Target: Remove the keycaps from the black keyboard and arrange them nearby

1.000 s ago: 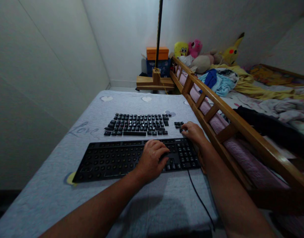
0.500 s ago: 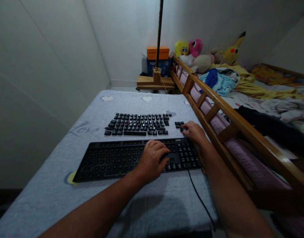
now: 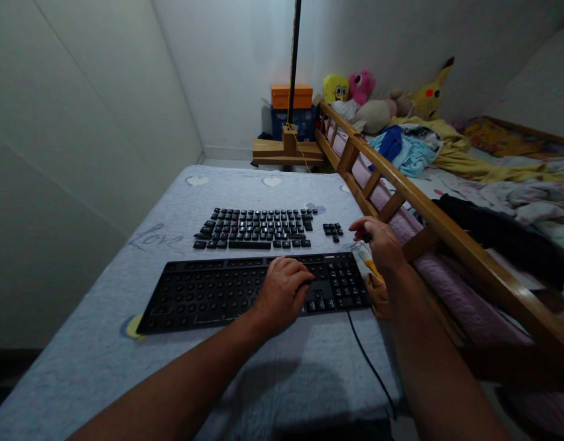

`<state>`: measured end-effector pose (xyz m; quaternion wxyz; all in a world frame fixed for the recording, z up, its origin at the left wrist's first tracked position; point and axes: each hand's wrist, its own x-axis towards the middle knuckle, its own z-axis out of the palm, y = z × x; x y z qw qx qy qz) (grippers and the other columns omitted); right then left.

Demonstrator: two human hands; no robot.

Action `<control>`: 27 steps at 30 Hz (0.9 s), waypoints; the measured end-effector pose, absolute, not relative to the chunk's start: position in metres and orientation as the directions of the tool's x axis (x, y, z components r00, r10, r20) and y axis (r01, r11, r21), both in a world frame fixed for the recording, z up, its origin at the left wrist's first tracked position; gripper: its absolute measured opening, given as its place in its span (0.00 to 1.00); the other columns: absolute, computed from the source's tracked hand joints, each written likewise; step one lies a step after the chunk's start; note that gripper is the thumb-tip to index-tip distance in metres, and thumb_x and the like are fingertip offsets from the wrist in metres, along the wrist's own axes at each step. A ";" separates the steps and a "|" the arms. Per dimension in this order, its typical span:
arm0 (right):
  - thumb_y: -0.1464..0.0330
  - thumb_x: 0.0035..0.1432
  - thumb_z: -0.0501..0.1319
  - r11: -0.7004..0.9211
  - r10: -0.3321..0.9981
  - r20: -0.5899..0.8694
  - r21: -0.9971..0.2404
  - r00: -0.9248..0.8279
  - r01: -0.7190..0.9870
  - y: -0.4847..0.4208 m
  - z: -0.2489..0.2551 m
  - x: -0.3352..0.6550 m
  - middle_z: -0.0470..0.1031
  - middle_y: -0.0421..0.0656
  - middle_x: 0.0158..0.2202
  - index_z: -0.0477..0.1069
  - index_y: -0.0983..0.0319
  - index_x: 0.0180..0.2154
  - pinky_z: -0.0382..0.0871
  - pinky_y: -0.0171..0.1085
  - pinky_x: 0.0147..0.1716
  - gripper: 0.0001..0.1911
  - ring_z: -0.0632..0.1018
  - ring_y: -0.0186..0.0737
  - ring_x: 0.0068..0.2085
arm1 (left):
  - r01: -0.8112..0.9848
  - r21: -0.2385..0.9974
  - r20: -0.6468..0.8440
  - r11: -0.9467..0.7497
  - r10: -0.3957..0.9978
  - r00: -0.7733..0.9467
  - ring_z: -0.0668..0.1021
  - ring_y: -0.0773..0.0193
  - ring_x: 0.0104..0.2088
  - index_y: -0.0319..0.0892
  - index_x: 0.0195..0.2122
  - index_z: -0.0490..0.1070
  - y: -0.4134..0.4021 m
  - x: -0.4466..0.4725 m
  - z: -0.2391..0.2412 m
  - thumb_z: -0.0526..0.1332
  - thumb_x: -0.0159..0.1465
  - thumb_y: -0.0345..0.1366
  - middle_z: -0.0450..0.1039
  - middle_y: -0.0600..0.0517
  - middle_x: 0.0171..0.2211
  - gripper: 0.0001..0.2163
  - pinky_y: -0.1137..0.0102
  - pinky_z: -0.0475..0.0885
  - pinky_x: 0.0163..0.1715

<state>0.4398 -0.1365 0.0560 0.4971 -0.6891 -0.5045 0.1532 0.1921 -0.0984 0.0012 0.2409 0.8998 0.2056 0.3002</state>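
Note:
A black keyboard lies across the cloth-covered surface; most of its left and middle part is bare of keycaps, while the number pad at its right end still has them. My left hand rests on the keyboard right of its middle, fingers curled and thumb close to the index finger; whatever lies between them I cannot make out. My right hand is raised past the keyboard's top right corner, fingers pinched around a small dark thing, mostly hidden. Behind the keyboard, loose black keycaps lie in rows, with a smaller keycap group at right.
A wooden bed rail runs close along the right side, beside a bed with clothes and plush toys. A black cable trails toward me. Behind stands a pole on a wooden base, with boxes.
My right hand has lifted away from the small keycap group and moved right, so that group now shows fully. My left hand has stayed on the keyboard with its thumb drawn slightly inward.

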 end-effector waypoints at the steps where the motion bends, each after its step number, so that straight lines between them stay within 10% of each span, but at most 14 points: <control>1: 0.66 0.59 0.47 0.023 0.849 0.280 -0.867 0.448 0.498 -0.143 0.059 0.433 0.71 0.42 0.28 0.73 0.61 0.29 0.65 0.36 0.32 0.17 0.72 0.39 0.31 | 0.233 0.551 0.440 -0.802 0.516 0.735 0.73 0.57 0.45 0.42 0.40 0.75 -0.098 0.192 0.002 0.60 0.63 0.27 0.76 0.50 0.39 0.07 0.54 0.64 0.54; 9: 0.58 0.66 0.50 -0.115 0.977 -0.041 -0.929 0.211 0.352 -0.193 0.057 0.377 0.61 0.35 0.22 0.69 0.60 0.34 0.55 0.33 0.23 0.17 0.63 0.33 0.23 | 0.281 0.496 0.409 -0.821 0.507 0.759 0.73 0.57 0.43 0.42 0.36 0.76 -0.100 0.192 0.002 0.60 0.63 0.27 0.76 0.50 0.37 0.06 0.57 0.66 0.51; 27: 0.67 0.57 0.58 -0.124 0.986 -0.021 -0.763 0.167 0.634 -0.219 0.046 0.345 0.74 0.41 0.31 0.70 0.60 0.36 0.64 0.36 0.33 0.05 0.74 0.40 0.34 | 0.334 0.444 0.291 -0.831 0.487 0.824 0.73 0.56 0.46 0.43 0.42 0.76 -0.108 0.183 0.010 0.59 0.64 0.28 0.76 0.49 0.42 0.08 0.58 0.66 0.50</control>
